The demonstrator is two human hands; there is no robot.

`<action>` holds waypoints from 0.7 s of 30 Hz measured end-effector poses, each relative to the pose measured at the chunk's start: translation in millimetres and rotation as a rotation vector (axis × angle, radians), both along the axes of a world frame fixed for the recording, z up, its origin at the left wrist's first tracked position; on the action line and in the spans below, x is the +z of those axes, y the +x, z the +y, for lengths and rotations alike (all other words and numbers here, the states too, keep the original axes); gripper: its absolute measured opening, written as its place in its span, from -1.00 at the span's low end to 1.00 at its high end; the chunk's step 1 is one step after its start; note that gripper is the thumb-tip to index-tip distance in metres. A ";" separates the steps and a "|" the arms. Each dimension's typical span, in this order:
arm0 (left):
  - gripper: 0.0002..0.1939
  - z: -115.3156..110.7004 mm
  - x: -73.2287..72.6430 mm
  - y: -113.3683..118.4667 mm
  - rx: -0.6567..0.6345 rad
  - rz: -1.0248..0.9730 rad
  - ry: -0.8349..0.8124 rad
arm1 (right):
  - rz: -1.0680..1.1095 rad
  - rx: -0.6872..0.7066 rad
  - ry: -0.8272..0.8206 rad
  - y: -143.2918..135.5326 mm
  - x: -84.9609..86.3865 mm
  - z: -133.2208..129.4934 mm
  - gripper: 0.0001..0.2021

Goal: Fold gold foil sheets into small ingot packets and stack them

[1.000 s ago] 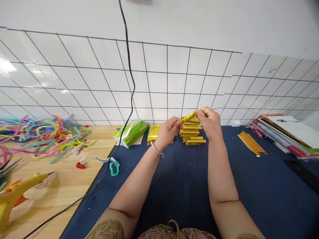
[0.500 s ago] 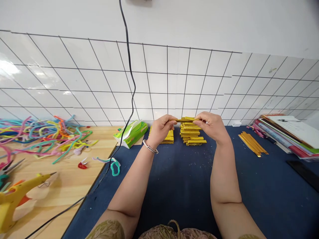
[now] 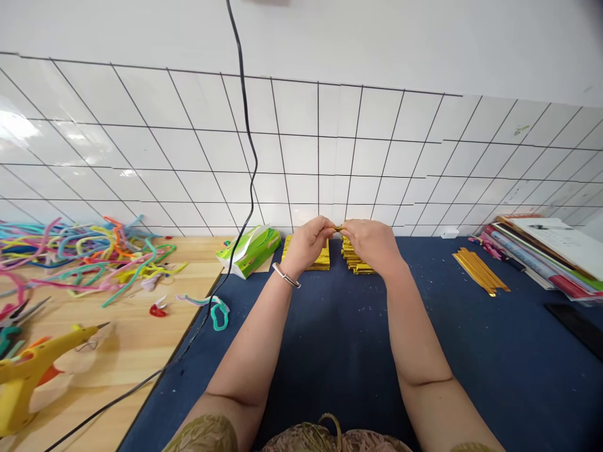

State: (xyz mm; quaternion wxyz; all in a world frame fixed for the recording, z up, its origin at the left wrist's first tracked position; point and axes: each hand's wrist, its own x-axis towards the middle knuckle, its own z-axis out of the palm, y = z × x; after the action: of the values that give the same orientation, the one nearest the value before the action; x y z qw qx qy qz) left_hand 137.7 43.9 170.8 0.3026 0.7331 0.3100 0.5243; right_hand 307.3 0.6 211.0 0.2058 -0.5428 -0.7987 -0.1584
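A thin gold foil strip is pinched between my two hands, held up in front of the tiled wall. My left hand, with a silver bracelet at its wrist, grips one end. Close beside it, my right hand closes over the other part, hiding most of the strip. Behind my left hand lies a stack of gold foil pieces. A second, rougher pile of folded gold strips sits partly hidden behind my right hand.
A green tissue pack stands left of the stacks. Colourful pipe cleaners and a yellow glue gun lie on the wooden table. A black cable hangs across. Flat gold strips, books and a black phone-like object are right.
My right hand has moved left along the gold strip, close to my left hand, so only a short bit shows between them. My left hand has hardly moved.
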 end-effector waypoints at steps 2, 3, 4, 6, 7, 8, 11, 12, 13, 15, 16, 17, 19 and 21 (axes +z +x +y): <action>-0.90 1.4 0.8 -4.7 -0.031 0.034 0.006 | 0.007 0.074 -0.082 6.0 1.2 0.8 -0.67; -0.90 2.0 1.3 -6.8 -0.051 0.050 0.000 | 0.019 0.114 -0.121 9.4 1.7 1.3 -0.66; -0.91 2.5 1.7 -8.6 -0.070 0.064 -0.010 | 0.032 0.147 -0.153 12.4 2.1 1.9 -0.65; -0.93 3.2 2.3 -11.3 -0.098 0.081 -0.040 | 0.055 0.181 -0.192 16.3 2.2 3.0 -0.64; -0.94 3.5 2.6 -12.3 -0.107 0.086 -0.057 | 0.059 0.189 -0.202 17.0 2.0 3.4 -0.63; -0.95 3.8 2.8 -13.2 -0.110 0.089 -0.067 | 0.059 0.192 -0.208 17.0 1.8 3.7 -0.63; -0.91 3.9 3.4 -15.5 -0.088 0.156 -0.035 | 0.039 0.172 -0.221 15.0 1.7 3.5 -0.58; -0.88 3.8 3.6 -16.3 -0.076 0.204 -0.007 | 0.031 0.166 -0.226 14.1 1.9 3.3 -0.57; -0.85 3.9 3.6 -17.0 -0.060 0.254 0.023 | 0.024 0.161 -0.228 13.4 2.1 3.1 -0.56; -0.81 4.3 3.4 -18.3 -0.018 0.337 0.075 | 0.020 0.158 -0.218 12.4 2.1 3.3 -0.55; -0.80 4.8 3.1 -18.8 0.007 0.359 0.093 | 0.021 0.154 -0.208 11.9 1.8 3.8 -0.56; -0.80 5.5 2.6 -19.2 0.026 0.369 0.104 | 0.020 0.145 -0.197 11.5 1.2 4.5 -0.57; -0.82 7.3 1.8 -19.8 0.035 0.372 0.104 | 0.003 0.117 -0.174 9.9 -0.7 6.3 -0.61; -0.84 9.2 1.2 -20.0 0.015 0.382 0.099 | -0.031 0.080 -0.147 7.1 -3.2 8.2 -0.66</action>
State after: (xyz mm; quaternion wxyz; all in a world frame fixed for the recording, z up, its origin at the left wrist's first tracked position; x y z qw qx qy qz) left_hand 117.7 53.2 171.9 0.1979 0.8310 0.3410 0.3925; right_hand 314.5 8.8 207.8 0.1594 -0.5214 -0.8323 -0.0994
